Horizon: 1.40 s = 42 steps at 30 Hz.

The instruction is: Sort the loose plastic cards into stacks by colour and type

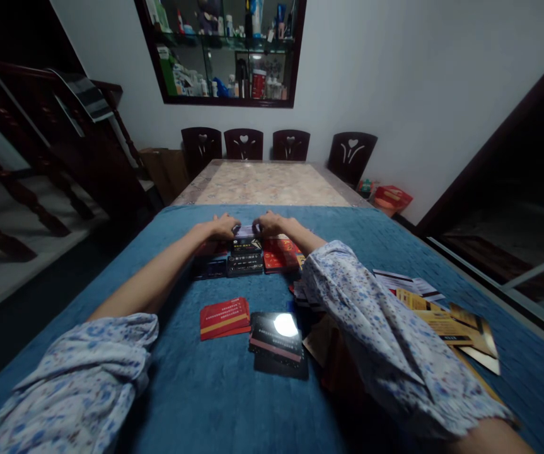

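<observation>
Both hands reach to the far end of a group of cards on the blue cloth. A pale card [246,231] lies between them. My left hand [225,226] has its fingers curled at the card's left edge, and my right hand [268,223] grips the right edge the same way. Closer to me are black cards with gold marks [246,246], a dark grey card stack [244,263] and a dark blue card [210,270]. Red cards [281,253] lie under my right wrist, partly hidden.
Nearer me lie red cards [224,317] and glossy black cards [277,343]. Gold cards [446,318] and white striped cards [406,282] spread at the right, partly behind my sleeve. The blue cloth [181,384] covers the near table; dark chairs [243,145] stand beyond.
</observation>
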Each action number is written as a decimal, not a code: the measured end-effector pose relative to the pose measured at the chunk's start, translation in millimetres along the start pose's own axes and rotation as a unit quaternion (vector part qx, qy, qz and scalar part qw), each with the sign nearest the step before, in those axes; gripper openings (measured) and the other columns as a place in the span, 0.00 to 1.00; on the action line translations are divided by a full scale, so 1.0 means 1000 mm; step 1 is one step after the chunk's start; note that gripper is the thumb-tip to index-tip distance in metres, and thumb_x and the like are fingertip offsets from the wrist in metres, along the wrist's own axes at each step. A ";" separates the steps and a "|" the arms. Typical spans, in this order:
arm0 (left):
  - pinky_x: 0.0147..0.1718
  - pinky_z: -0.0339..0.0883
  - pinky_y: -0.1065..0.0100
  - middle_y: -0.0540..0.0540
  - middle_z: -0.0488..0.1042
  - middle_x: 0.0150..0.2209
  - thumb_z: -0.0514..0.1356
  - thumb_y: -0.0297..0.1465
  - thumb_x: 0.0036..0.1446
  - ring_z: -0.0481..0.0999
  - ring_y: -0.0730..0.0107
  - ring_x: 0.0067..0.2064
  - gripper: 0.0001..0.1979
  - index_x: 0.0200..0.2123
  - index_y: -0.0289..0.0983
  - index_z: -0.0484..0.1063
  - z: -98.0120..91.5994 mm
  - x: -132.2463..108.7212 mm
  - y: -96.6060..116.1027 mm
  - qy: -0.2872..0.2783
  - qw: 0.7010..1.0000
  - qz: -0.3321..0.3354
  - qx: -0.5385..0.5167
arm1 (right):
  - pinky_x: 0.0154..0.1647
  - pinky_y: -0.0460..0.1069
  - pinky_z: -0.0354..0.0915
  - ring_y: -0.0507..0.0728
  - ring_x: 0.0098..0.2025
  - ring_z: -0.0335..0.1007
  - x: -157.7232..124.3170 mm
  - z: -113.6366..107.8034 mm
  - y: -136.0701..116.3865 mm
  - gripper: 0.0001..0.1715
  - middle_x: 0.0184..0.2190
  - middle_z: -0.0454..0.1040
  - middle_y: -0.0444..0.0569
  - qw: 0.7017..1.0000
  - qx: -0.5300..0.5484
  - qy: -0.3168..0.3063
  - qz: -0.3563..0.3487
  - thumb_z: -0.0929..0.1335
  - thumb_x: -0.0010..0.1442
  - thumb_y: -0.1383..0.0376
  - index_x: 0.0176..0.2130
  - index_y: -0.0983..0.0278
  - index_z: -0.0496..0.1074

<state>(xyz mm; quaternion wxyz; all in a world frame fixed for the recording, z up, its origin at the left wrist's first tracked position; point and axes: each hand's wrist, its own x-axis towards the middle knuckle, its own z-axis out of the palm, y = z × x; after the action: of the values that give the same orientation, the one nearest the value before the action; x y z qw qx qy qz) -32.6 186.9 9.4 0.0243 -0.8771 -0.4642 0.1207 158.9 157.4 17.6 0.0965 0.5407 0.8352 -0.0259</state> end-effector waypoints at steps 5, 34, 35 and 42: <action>0.55 0.66 0.47 0.40 0.78 0.50 0.59 0.28 0.48 0.67 0.48 0.58 0.23 0.50 0.41 0.76 0.002 0.001 -0.002 0.007 1.000 0.003 -0.017 | 0.49 0.51 0.67 0.66 0.60 0.67 0.001 0.002 0.001 0.24 0.54 0.79 0.52 1.000 0.005 0.013 0.001 0.70 0.61 0.59 0.57 0.56 0.75; 0.58 0.64 0.45 0.38 0.77 0.50 0.56 0.27 0.48 0.67 0.48 0.60 0.19 0.44 0.40 0.76 -0.002 -0.002 -0.002 -0.009 1.000 0.005 -0.016 | 0.46 0.46 0.67 0.59 0.53 0.74 -0.006 0.000 0.002 0.23 0.54 0.79 0.52 1.000 0.025 0.010 -0.015 0.68 0.64 0.59 0.58 0.58 0.76; 0.57 0.65 0.45 0.38 0.77 0.50 0.56 0.28 0.49 0.67 0.47 0.60 0.18 0.44 0.40 0.76 -0.001 -0.002 -0.002 -0.006 1.000 0.009 -0.015 | 0.46 0.47 0.67 0.60 0.53 0.74 -0.006 0.000 0.003 0.22 0.53 0.79 0.52 0.999 0.026 0.010 -0.016 0.68 0.64 0.59 0.57 0.57 0.76; 0.55 0.65 0.48 0.39 0.78 0.48 0.57 0.29 0.48 0.67 0.47 0.57 0.13 0.38 0.40 0.77 0.005 0.001 -0.004 0.021 1.000 0.015 -0.017 | 0.49 0.49 0.66 0.63 0.59 0.69 -0.005 0.004 0.004 0.22 0.52 0.80 0.51 0.999 0.010 0.027 -0.020 0.69 0.63 0.56 0.55 0.56 0.78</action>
<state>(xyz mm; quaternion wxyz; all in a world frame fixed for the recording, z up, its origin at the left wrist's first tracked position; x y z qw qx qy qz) -36.5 189.4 5.5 0.0178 -0.8866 -0.4524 0.0947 164.9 154.4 14.5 0.0675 0.5255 0.8478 -0.0216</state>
